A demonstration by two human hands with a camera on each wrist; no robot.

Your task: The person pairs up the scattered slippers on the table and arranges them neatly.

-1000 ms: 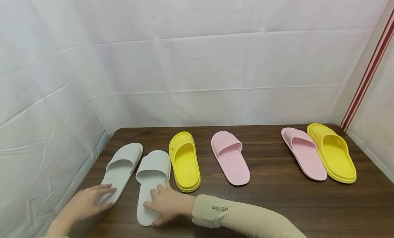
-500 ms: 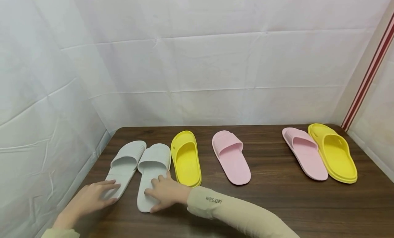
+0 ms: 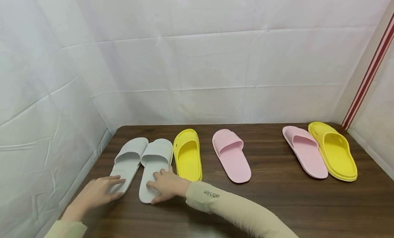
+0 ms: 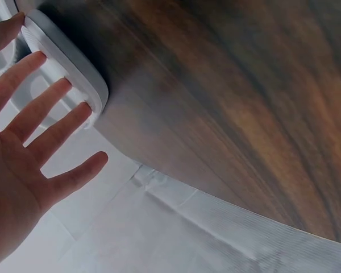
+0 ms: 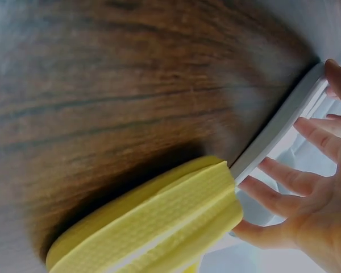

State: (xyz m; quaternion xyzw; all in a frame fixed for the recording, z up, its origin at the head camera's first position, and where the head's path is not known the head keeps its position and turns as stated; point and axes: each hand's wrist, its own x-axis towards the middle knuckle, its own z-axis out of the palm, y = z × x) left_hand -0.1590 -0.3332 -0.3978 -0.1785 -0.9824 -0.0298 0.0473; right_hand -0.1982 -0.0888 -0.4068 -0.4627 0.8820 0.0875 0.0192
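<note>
Two white slippers lie side by side at the left of the table, toes away from me and touching or nearly so. My left hand rests its outstretched fingers on the heel of the left white slipper; its fingers look spread and straight in the left wrist view. On the heel part of the right white slipper lies my right hand, fingers spread along its edge. In the right wrist view, those fingertips touch the slipper's side. Just right of it sits a yellow slipper, its heel end close to my right wrist.
A pink slipper lies mid-table. Farther right, a second pink slipper lies against another yellow slipper. White cloth hangs behind the dark wooden table and along its sides.
Both white slippers have slid away from me and a little to the right, with my hands on them. The gap between their toes has closed.
</note>
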